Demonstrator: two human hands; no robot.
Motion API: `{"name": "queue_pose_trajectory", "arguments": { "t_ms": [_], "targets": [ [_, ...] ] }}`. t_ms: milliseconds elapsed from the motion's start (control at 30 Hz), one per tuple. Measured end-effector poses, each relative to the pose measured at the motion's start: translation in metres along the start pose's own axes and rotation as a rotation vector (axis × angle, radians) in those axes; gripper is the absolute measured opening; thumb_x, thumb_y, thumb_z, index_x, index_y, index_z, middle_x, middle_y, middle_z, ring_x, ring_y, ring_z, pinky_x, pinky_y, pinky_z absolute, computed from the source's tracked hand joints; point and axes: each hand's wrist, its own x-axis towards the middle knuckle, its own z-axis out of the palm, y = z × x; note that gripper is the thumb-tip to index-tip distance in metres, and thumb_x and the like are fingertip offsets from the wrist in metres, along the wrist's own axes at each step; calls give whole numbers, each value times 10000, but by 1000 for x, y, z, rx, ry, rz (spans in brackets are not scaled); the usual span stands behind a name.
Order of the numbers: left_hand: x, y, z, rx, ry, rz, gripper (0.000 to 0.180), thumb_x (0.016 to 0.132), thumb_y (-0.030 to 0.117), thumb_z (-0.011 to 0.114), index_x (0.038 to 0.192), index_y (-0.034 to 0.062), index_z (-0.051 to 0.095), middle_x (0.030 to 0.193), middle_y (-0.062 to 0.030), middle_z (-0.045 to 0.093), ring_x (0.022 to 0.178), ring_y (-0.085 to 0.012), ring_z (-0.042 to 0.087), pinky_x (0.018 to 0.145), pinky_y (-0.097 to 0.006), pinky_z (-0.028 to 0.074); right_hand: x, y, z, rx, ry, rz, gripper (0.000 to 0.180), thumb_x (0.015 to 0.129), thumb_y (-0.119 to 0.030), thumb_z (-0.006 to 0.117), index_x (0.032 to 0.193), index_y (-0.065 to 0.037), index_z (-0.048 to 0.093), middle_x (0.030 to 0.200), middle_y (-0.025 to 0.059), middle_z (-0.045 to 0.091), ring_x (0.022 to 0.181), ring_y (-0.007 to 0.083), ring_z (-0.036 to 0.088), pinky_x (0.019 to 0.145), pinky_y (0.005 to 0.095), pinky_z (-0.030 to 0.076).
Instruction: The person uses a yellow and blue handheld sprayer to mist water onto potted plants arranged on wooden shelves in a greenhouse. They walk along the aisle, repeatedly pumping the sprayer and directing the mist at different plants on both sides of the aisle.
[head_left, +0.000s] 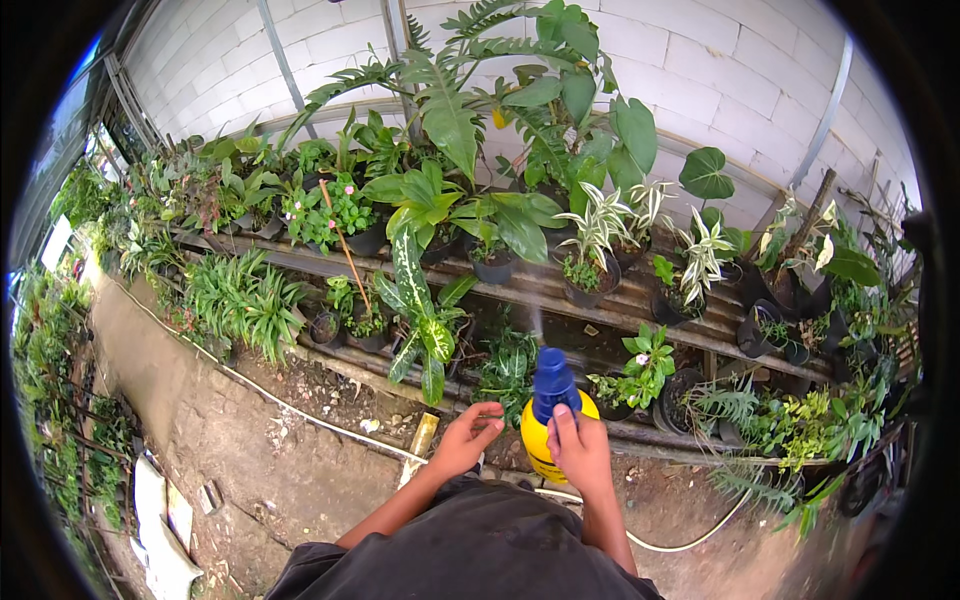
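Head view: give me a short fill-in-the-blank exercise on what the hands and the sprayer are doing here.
1. The right hand grips a yellow spray bottle with a ____ top.
2. The left hand is open and holds ____.
3. The potted plants stand on shelves against a white ____ wall.
4. A pale hose lies on the ____.

Missing words: blue; nothing; block; ground

Head view looks down, probably steeply, at nearby potted plants [480, 230].
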Motion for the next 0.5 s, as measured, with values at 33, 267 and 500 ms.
{"name": "queue_pose_trajectory", "arguments": {
  "t_ms": [33, 267, 500],
  "targets": [
    [-1, 1, 0, -5, 4, 4, 414, 1073, 221, 690, 1431, 40, 585, 1375, -101, 686, 1236, -197, 656, 1044, -350, 525, -5, -4, 0, -65, -33, -46, 485, 1137, -414, 531, 874, -18, 631, 602, 14, 563, 493, 79, 505, 462, 266, 379],
    [-27, 6, 44, -1, -3, -21, 407, 1092, 162, 651, 1458, 20, 540, 1372, -122, 678, 1252, -177, 635, 1079, -344, 499, -20, -2, -35, 317, 147, 6, 486, 1158, -426, 466, 895, -32, 573, 613, 28, 514, 494, 108, 474, 468, 284, 374],
    [-88, -22, 50, 49, 68, -130, 382, 1090, 158, 645, 1439, 23, 569, 1337, -104, 701, 1208, -167, 652, 1059, -345, 508, -3, 71, -49, -321, -290, 102, 561, 1116, -457, 536, 859, 13, 702, 656, 84, 661, 602, 191, 651, 602, 363, 496]
  ]
}}
